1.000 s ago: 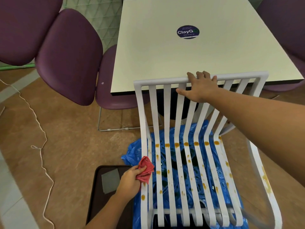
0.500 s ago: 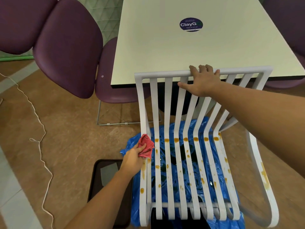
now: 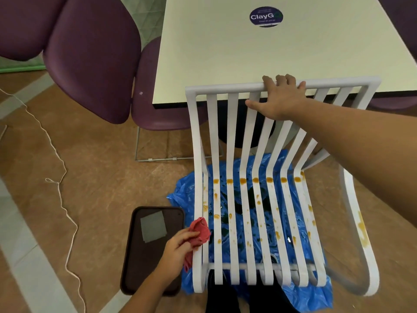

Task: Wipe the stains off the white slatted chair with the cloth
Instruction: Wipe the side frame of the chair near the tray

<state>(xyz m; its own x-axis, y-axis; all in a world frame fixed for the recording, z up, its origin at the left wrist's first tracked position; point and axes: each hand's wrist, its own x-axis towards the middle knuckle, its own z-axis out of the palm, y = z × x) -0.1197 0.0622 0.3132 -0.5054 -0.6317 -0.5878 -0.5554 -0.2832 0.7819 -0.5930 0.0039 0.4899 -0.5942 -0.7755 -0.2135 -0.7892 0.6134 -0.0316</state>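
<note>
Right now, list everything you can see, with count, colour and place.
chair: one, white, before the table
stains: many, orange-brown, seat slats and right armrest
cloth: one, red, seat's left edge
table: one, cream, behind the chair
sticker: one, dark, on the table
other chairs: several, purple, around the table
plastic sheet: one, blue, under the chair
tray: one, dark brown, floor left of chair
cord: one, white, floor at left
hands: two; left hand grips the cloth, right hand holds the chair's top rail

Two hands (image 3: 178,247) (image 3: 282,102), one cloth (image 3: 200,231), one white chair (image 3: 225,88) — one tray (image 3: 149,263).
</note>
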